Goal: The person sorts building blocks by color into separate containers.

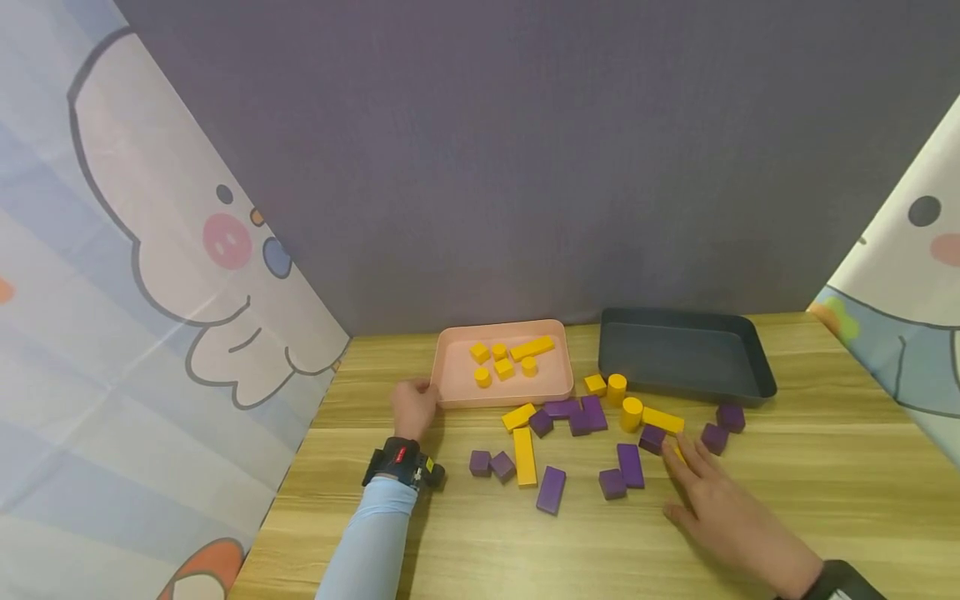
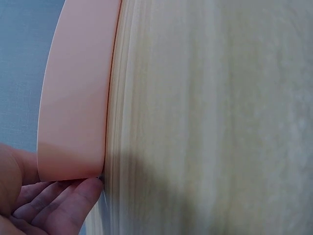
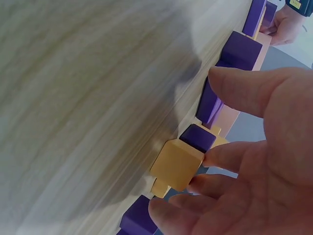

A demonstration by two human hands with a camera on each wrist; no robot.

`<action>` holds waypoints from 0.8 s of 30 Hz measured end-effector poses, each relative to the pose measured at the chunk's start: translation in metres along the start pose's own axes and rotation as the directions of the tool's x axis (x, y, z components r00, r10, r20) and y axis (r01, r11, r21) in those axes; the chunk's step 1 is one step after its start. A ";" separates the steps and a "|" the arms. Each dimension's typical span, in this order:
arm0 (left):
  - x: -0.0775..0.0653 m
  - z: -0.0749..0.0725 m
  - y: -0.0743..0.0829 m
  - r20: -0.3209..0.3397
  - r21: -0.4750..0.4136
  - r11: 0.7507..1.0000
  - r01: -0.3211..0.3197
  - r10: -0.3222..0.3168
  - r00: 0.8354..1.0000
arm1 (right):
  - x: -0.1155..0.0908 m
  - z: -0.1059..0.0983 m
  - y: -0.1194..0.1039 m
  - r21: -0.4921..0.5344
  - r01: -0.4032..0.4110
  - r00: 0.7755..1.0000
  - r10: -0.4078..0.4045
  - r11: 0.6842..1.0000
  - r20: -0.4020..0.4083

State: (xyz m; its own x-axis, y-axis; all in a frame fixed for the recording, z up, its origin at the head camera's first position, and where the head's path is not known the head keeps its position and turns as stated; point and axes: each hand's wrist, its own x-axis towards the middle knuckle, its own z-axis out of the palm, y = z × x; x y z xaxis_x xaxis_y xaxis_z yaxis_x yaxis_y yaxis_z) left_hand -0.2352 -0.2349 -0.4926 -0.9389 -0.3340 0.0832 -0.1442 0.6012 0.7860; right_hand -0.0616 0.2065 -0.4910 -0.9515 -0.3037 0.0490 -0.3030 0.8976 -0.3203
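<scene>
Right hand (image 1: 716,504) nearest, low over the wood-grained worktop (image 1: 585,558). Fingers loosely extended, thumb apart, nothing grasped. At the fingertips: a yellow square-faced block (image 3: 177,165), on the worktop, mostly hidden from above; contact uncertain. A dark purple cube (image 1: 652,439) sits just beside it, so a good pick-up probably wants thumb and forefinger on opposite faces, lifted straight up to spare the neighbours. Wrist low, back of hand up, forearm slanting in from lower right.

Farther, left side: left hand (image 1: 414,408) pinches the near-left corner of the shallow pink plastic-looking tray (image 1: 453,375), arm stretched forward. A light hold should suffice to steady it. Yellow pieces lie inside. Far right: dark grey rectangular tray (image 1: 678,358), beyond the loose blocks.
</scene>
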 end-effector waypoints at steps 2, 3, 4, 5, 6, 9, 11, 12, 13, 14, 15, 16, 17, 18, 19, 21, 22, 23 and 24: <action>0.000 0.000 0.000 0.002 0.001 1.000 0.000 0.000 1.000 | 0.000 0.001 -0.002 -0.008 0.006 1.000 -0.006 1.000 -0.020; 0.000 0.000 -0.001 0.005 0.001 1.000 0.000 0.000 1.000 | 0.000 0.001 -0.003 -0.010 0.010 0.999 -0.010 1.000 -0.033; 0.000 0.000 -0.001 0.006 -0.001 1.000 0.000 0.000 1.000 | 0.000 0.001 -0.003 -0.006 0.013 0.999 -0.013 1.000 -0.050; 0.000 0.000 -0.001 0.005 -0.001 1.000 -0.003 0.003 1.000 | 0.001 0.001 -0.004 -0.002 0.018 0.997 -0.018 1.000 -0.070; 0.000 0.000 -0.001 0.005 -0.001 1.000 -0.007 0.007 1.000 | 0.002 0.001 -0.004 0.005 0.022 0.996 -0.021 1.000 -0.090; 0.000 0.001 -0.001 0.006 -0.008 1.000 -0.017 0.017 1.000 | 0.006 0.001 -0.004 0.034 0.027 0.989 -0.022 0.999 -0.145; 0.000 0.001 -0.001 0.001 -0.009 1.000 -0.019 0.019 1.000 | 0.009 0.000 -0.004 0.048 0.025 0.986 -0.017 0.999 -0.168; 0.000 0.001 -0.001 -0.001 -0.009 1.000 -0.017 0.017 1.000 | 0.010 0.000 -0.003 0.056 0.019 0.985 -0.009 0.998 -0.173; -0.001 0.001 -0.001 -0.002 -0.010 1.000 -0.017 0.017 1.000 | 0.011 0.000 -0.003 0.063 0.011 0.984 0.000 0.998 -0.179; 0.000 0.002 -0.001 -0.001 -0.009 1.000 -0.018 0.018 1.000 | 0.012 0.000 -0.002 0.068 0.002 0.984 0.011 0.998 -0.181; 0.000 0.002 0.000 -0.002 -0.009 1.000 -0.016 0.016 1.000 | 0.012 0.000 -0.002 0.071 -0.010 0.984 0.023 0.997 -0.177; -0.001 0.002 0.000 -0.001 -0.009 1.000 -0.017 0.017 1.000 | 0.013 0.000 -0.001 0.076 -0.021 0.985 0.033 0.997 -0.170; -0.001 0.002 0.000 0.001 -0.009 1.000 -0.017 0.017 1.000 | 0.014 0.000 -0.001 0.079 -0.034 0.987 0.047 0.996 -0.156; -0.001 0.002 0.000 0.002 -0.010 1.000 -0.020 0.020 1.000 | 0.014 -0.001 0.000 0.077 -0.045 0.988 0.056 0.996 -0.144; -0.001 0.002 0.001 0.005 -0.014 1.000 -0.023 0.023 1.000 | 0.015 -0.001 0.001 0.076 -0.053 0.989 0.063 0.996 -0.134; -0.002 0.002 0.001 0.007 -0.017 1.000 -0.023 0.023 1.000 | 0.018 -0.003 0.003 0.073 -0.071 0.992 0.078 0.995 -0.095; -0.002 0.001 0.001 0.008 -0.018 1.000 -0.025 0.025 1.000 | 0.019 -0.004 0.004 0.074 -0.080 0.994 0.086 0.994 -0.073; -0.002 0.001 0.001 0.009 -0.016 1.000 -0.025 0.025 1.000 | 0.021 -0.005 0.004 0.074 -0.087 0.994 0.091 0.993 -0.056; -0.003 0.001 0.001 0.008 -0.016 1.000 -0.024 0.024 1.000 | 0.022 -0.006 0.005 0.076 -0.090 0.995 0.093 0.993 -0.046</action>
State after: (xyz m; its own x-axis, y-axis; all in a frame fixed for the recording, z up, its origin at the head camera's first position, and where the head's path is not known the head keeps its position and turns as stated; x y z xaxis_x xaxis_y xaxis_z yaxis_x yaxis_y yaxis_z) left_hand -0.2331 -0.2330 -0.4927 -0.9446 -0.3133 0.0974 -0.1165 0.5977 0.7932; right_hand -0.0844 0.2062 -0.4858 -0.9771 -0.2037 0.0621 -0.2115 0.8941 -0.3947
